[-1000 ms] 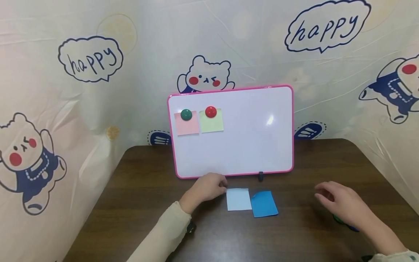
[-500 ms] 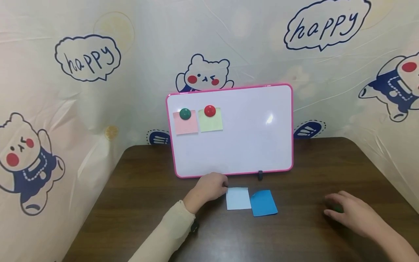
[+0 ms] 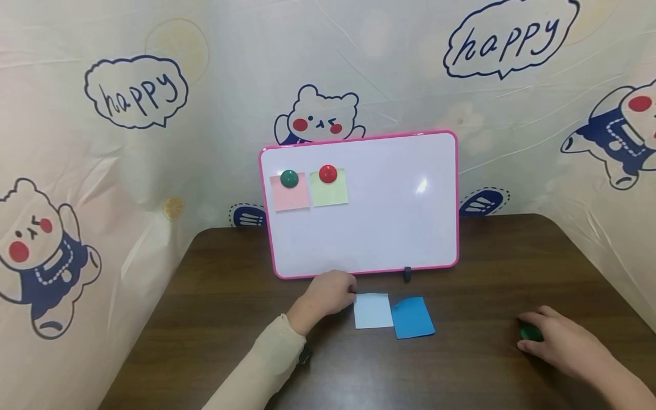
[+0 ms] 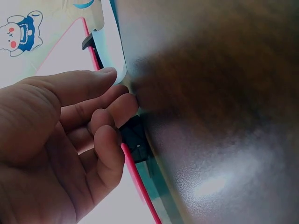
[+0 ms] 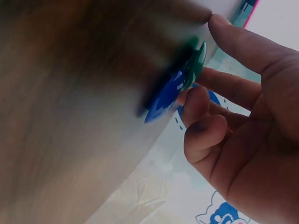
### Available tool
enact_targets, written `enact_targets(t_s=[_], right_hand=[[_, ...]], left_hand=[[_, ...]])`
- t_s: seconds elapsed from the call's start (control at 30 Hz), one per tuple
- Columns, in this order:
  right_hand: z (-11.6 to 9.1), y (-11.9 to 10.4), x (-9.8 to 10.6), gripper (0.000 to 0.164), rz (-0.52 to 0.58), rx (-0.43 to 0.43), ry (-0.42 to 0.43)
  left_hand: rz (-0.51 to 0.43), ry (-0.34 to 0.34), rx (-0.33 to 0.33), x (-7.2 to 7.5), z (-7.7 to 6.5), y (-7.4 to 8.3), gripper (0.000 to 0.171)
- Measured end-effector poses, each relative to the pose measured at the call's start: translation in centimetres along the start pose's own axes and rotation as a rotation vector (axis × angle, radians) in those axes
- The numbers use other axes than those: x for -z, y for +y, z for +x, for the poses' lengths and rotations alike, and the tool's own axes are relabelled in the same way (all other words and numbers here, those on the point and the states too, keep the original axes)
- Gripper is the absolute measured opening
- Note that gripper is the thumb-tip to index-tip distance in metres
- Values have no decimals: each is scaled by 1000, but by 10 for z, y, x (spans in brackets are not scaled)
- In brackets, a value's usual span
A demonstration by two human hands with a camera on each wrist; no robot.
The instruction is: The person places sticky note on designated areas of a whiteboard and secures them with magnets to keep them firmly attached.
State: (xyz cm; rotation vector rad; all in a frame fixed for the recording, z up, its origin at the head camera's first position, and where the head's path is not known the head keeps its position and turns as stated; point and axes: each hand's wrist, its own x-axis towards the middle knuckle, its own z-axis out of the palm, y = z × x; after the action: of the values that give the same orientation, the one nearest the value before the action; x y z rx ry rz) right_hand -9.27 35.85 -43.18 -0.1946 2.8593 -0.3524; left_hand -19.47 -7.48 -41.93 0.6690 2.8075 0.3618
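In the head view my left hand (image 3: 328, 293) rests at the left edge of a pale blue sticky note (image 3: 373, 311). The left wrist view has its fingers loosely curled, the thumb tip right at the end of the pale note (image 4: 112, 46). A bright blue sticky note (image 3: 413, 318) lies beside the pale one. My right hand (image 3: 569, 341) is low over the table at the right, thumb and fingers spread around a green magnet (image 3: 531, 332). Next to that, in the right wrist view, sits a blue magnet (image 5: 166, 95); the thumb stands apart from both.
A pink-framed whiteboard (image 3: 400, 205) stands at the back of the wooden table (image 3: 230, 319). It bears a pink note (image 3: 289, 198) under a green magnet (image 3: 289, 178) and a green note (image 3: 329, 193) under a red magnet (image 3: 328, 173). A black clip (image 3: 407, 274) is on its lower edge.
My right hand has moved right and down toward the table, and the green magnet now shows between its thumb and fingers. The left hand has stayed by the pale note.
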Motion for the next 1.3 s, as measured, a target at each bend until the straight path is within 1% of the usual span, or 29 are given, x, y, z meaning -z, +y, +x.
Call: enact_targets(t_s=[0.1, 0.2, 0.3, 0.37, 0.47, 0.57, 0.73, 0.8, 1.0, 1.13, 1.3], right_hand=[[-3, 2, 0, 67, -17, -22, -11], [-5, 5, -1, 61, -17, -25, -12], [-7, 7, -1, 52, -7, -3, 19], [-8, 7, -3, 46, 5, 27, 57], [-8, 7, -6, 41, 24, 72, 98], [-8, 3, -8, 41, 37, 108, 113], [-11, -3, -8, 45, 27, 119, 132], [-12, -3, -8, 45, 30, 110, 133], [-10, -8, -10, 38, 72, 103, 99], [-7, -11, -10, 37, 87, 119, 94], [-6, -15, -11, 36, 110, 148, 110]], left_hand=[[3, 1, 1, 0, 0, 1, 7], [9, 1, 0, 0, 1, 2, 7], [10, 0, 0, 0, 1, 2, 7], [12, -2, -1, -1, 1, 3, 7], [13, -2, -1, 0, 1, 4, 7], [14, 1, -3, 1, 0, 5, 7], [19, 1, -2, 1, 0, 6, 8], [22, 0, -4, 0, 1, 6, 8], [32, -3, 0, 0, 0, 7, 8], [30, -6, 5, -1, 1, 8, 8], [15, -6, 18, -2, 1, 8, 8]])
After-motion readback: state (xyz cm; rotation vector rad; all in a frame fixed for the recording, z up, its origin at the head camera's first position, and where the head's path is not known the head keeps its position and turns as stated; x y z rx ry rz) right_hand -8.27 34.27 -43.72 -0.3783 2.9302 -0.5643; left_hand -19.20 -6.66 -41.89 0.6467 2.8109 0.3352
